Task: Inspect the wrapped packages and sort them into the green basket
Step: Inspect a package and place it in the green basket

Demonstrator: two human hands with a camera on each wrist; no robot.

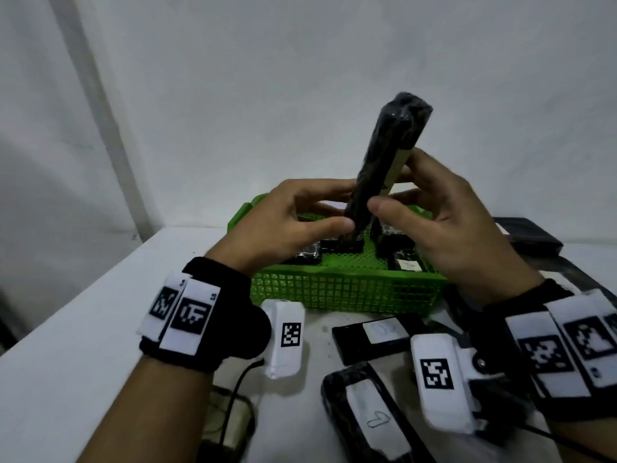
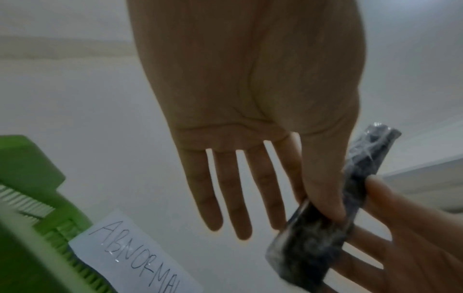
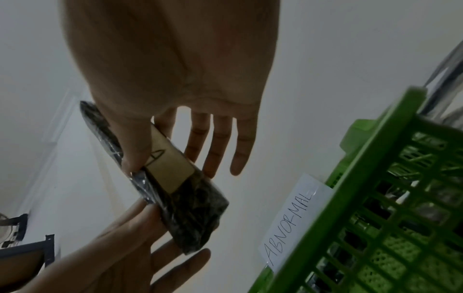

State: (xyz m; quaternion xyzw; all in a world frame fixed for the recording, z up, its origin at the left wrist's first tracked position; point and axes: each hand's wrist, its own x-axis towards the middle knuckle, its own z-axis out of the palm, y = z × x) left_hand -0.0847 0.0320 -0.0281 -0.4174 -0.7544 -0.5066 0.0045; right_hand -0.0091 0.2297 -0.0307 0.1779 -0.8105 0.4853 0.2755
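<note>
A black plastic-wrapped package with a tan label stands nearly upright above the green basket. My left hand pinches its lower end between thumb and fingers. My right hand pinches it slightly higher, thumb on the near side. In the left wrist view my thumb presses on the package, the other fingers straight. The right wrist view shows my thumb beside the hand-marked label on the package. A paper reading ABNORMAL hangs on the basket.
Several black wrapped packages lie inside the basket. More labelled ones lie on the white table in front of it, and another dark package at the right. A white wall stands close behind.
</note>
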